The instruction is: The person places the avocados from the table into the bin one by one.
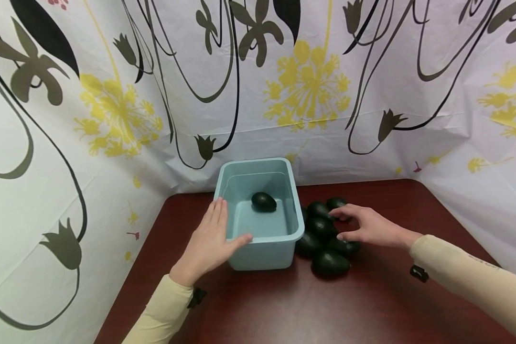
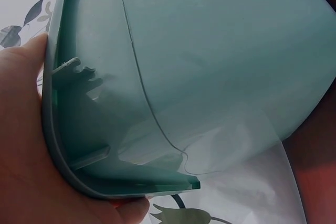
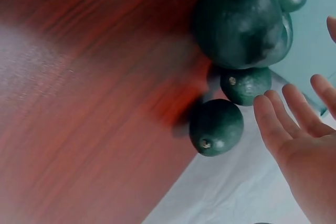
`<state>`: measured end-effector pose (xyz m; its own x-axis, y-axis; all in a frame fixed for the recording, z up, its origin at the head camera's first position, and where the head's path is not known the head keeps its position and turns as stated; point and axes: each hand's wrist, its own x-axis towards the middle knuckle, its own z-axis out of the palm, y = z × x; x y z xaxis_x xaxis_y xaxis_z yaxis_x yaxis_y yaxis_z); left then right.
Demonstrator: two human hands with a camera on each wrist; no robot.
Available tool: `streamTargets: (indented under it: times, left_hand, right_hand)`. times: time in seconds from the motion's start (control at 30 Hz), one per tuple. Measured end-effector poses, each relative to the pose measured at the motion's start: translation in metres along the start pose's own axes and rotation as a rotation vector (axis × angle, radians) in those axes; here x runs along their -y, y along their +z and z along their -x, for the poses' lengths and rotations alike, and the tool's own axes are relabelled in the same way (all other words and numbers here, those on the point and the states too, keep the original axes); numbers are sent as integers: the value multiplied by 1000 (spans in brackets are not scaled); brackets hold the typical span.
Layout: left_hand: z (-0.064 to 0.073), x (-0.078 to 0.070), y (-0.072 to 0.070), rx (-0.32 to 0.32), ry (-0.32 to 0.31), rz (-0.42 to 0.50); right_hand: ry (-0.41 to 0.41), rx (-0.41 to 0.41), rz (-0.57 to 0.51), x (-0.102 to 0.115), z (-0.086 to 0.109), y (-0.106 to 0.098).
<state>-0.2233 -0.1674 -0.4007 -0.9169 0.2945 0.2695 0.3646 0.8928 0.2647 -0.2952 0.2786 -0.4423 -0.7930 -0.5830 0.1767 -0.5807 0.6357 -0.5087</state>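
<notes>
A light blue plastic bin stands on the table with one dark green avocado lying inside. My left hand rests on the bin's left rim with fingers straight and thumb out over the front edge. In the left wrist view the hand lies along the rim, beside the bin's outer wall. To the bin's right, several avocados are heaped close together. Over the far right of that heap hovers my right hand, fingers apart and holding nothing. The right wrist view shows its fingertips near an avocado.
The dark red-brown wooden table carries the bin and the avocados. A white sheet with yellow and grey flowers hangs behind and along both sides. The bin's back edge stands close to that sheet.
</notes>
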Motion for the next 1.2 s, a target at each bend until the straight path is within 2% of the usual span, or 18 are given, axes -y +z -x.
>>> streamTargets:
  times: [0.4,0.7,1.1,1.2]
  left_hand:
    - [0,2,1,-4,-8,21]
    - [0,2,1,-4,-9,24]
    - [-1,2,2,-7,-10,24]
    - [-1,3,2,-9,-8,19]
  right_hand:
    - [20,50,-75,-13,16,14]
    - [21,46,-37,-23,25,23]
    - [17,24,-112,-27,27,32]
    - [21,20,-101,-28,26,32]
